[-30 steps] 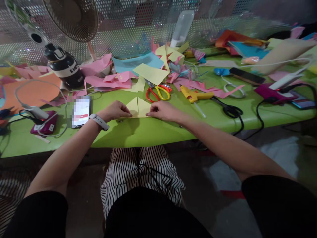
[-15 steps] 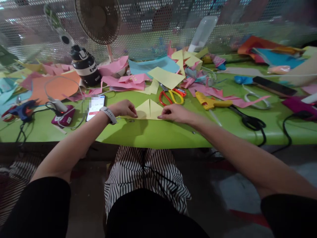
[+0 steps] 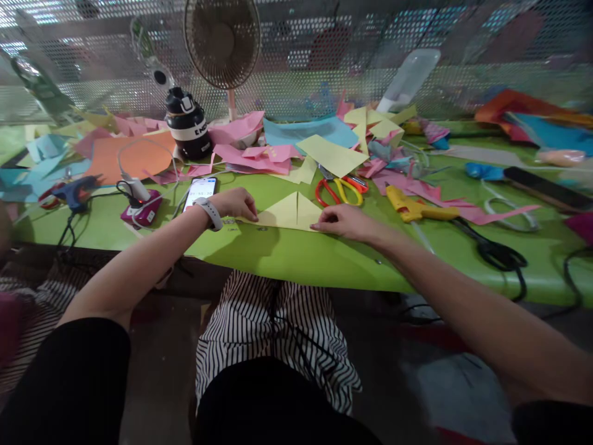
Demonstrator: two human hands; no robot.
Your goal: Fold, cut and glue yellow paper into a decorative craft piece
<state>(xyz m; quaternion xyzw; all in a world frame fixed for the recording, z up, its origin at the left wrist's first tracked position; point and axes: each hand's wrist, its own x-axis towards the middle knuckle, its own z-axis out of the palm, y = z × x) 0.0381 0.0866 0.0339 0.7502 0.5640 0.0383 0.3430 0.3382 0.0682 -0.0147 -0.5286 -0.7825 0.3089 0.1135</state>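
A pale yellow sheet of folded paper (image 3: 283,212) lies on the green table in front of me, pointed at the top, with a slit-like line running down from its peak. At its left corner, my left hand (image 3: 235,204) is closed with the fingertips pinching the paper; a white band is on that wrist. The opposite corner is pinched between the thumb and fingers of my right hand (image 3: 341,222). Just beyond the paper lie scissors with red and yellow handles (image 3: 348,193). A lit phone (image 3: 200,189) rests beside my left wrist.
A yellow glue gun (image 3: 417,209) with a black cord lies to the right. On the left are a purple power block (image 3: 141,211) and a blue glue gun (image 3: 79,193). A black bottle (image 3: 189,127), a fan (image 3: 223,43) and coloured paper scraps line the back of the green table (image 3: 287,266).
My view has turned slightly to the left, so the whole scene sits further right. Both hands keep their pinch on the paper's corners, and its shape looks much the same.
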